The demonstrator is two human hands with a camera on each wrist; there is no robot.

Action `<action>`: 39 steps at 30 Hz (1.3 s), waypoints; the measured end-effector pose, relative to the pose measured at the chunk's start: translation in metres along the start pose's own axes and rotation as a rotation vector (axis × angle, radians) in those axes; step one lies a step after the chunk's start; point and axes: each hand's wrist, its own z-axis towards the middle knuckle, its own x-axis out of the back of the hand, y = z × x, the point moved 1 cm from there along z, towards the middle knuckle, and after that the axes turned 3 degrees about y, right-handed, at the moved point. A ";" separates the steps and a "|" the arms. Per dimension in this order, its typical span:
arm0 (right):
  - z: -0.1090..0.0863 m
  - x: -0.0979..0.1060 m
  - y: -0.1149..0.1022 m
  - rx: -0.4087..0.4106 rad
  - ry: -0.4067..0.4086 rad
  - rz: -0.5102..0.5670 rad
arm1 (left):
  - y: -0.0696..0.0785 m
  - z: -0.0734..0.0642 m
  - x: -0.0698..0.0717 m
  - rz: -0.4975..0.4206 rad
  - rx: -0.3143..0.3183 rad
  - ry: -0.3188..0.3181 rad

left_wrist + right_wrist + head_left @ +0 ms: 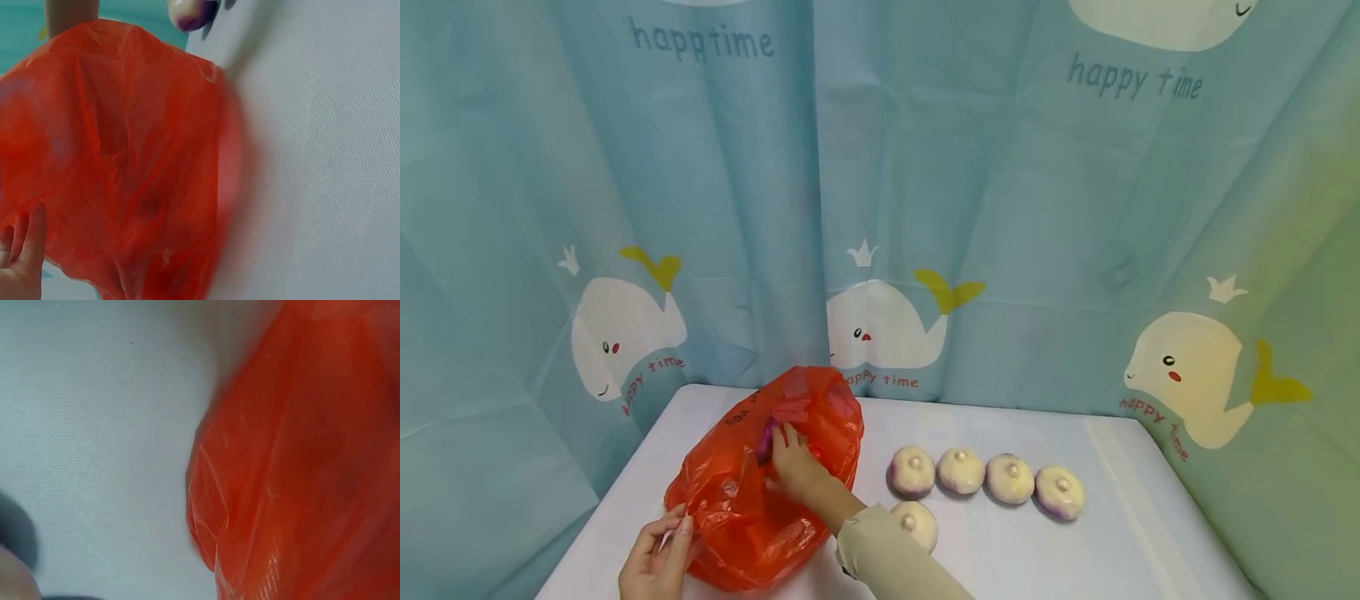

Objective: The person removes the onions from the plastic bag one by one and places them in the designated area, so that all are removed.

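While the left hand point(658, 554) pinches the side of the red bag point(730, 500) between thumb and fingers, the bag spreads out just right of that pinch. To do this well, I think that hand should hold softly but surely and draw the plastic out a bit, so the mouth is wide and nothing rips. Right of the pinch, at the bag's mouth, a purple thing point(765, 442) sits by the fingertips of the right hand point(797, 471); whether they grip it or only touch it, I cannot tell. That hand would do best to go slowly, with its sleeve point(895, 558) off the floppy sides. The bag is thin and shiny, full of wrinkles, and light shows through it. Farther right, past the right hand, are five round things point(1009, 480) on the white table point(1037, 550): four in a row and one nearer, partly behind the sleeve. They look smooth and squat like buns, creamy on top with a little knob, and some are purple low down.
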 end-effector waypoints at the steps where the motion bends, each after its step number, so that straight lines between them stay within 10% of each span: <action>1: 0.002 -0.003 0.000 0.019 0.011 -0.033 | 0.000 0.000 -0.001 0.007 -0.002 -0.005; 11: 0.015 -0.012 -0.019 0.135 -0.028 -0.745 | 0.002 0.000 -0.003 0.079 -0.022 -0.025; 19: 0.021 -0.010 -0.013 0.045 -0.031 -0.579 | 0.005 -0.001 -0.002 0.132 -0.014 -0.036; 39: 0.026 -0.017 -0.001 0.118 -0.100 -0.466 | 0.006 0.003 0.008 0.066 0.029 0.012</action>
